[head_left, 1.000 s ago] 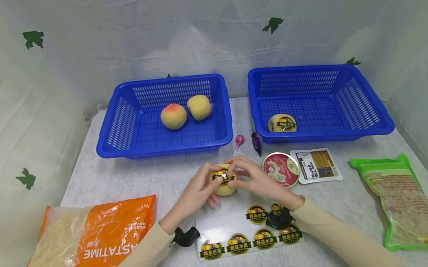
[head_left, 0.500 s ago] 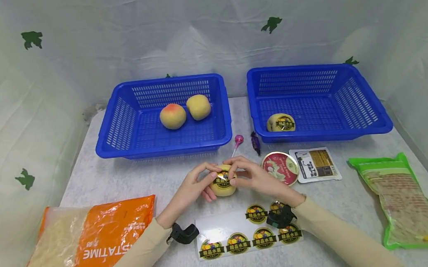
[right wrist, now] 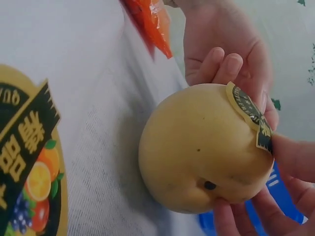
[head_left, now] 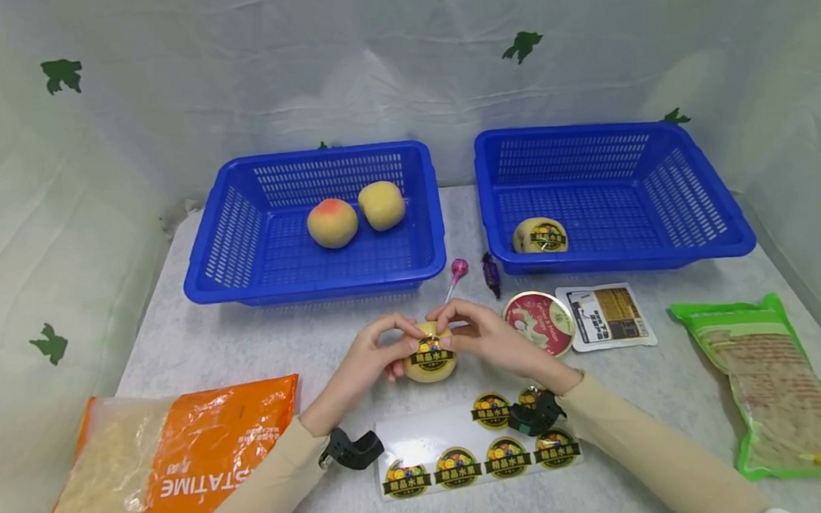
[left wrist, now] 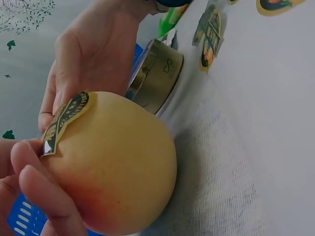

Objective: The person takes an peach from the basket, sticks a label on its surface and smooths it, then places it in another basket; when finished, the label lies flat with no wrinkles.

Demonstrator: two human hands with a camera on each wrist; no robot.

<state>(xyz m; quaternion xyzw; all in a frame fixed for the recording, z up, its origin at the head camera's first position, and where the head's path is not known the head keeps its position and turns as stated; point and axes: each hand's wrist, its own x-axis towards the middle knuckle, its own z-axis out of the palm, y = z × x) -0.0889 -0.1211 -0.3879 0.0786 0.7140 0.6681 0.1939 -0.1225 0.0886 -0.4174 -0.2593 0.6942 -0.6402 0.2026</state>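
Both hands hold a yellow peach (head_left: 429, 373) low over the table in the head view. A black-and-gold fruit sticker (head_left: 432, 355) lies across its near side, and in the wrist views the sticker's edge stands slightly off the skin. My left hand (head_left: 373, 354) grips the peach from the left, thumb at the sticker's left end. From the right, my right hand (head_left: 483, 335) pinches the fruit with its thumb by the sticker's upper right. The left wrist view shows a red blush on the peach (left wrist: 123, 162); the right wrist view shows its dark stem pit.
A sticker sheet (head_left: 423, 442) lies in front. Behind stand a left blue basket (head_left: 255, 287) with two peaches and a right blue basket (head_left: 632, 259) with one stickered fruit. Around lie a lollipop (head_left: 459, 268), purple candy (head_left: 491, 276), round tin (head_left: 538, 325), pasta bag (head_left: 216, 445) and green-edged bag (head_left: 777, 390).
The peach has turned and shifted slightly toward the person, so more of the sticker shows. Both thumbs have moved apart to the sticker's two sides.
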